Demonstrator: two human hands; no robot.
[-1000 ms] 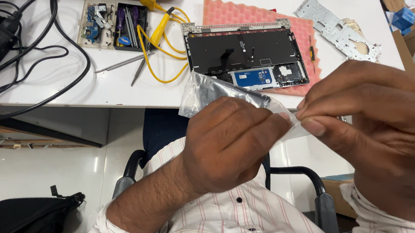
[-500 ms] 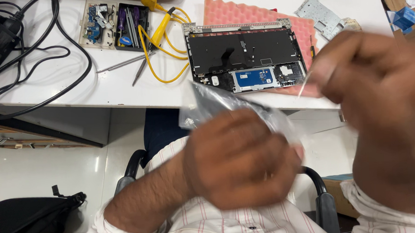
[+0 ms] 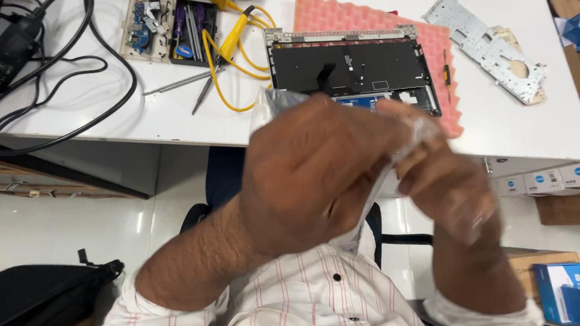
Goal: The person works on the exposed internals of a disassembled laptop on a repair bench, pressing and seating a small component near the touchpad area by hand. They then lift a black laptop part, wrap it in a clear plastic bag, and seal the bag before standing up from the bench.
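White counter [image 3: 168, 116] above a pale tiled floor, carrying an opened black laptop base [image 3: 351, 70] on a pink ridged foam mat [image 3: 362, 17], with a yellow cable [image 3: 232, 60] to its left. Near the viewer, the left hand [image 3: 317, 175] has risen in front of the laptop since half a second ago, its grip curled shut around a clear crinkled plastic bag [image 3: 270, 104]. The right hand [image 3: 450, 187] has dropped lower, now blurred, fingers pinching the bag's right end.
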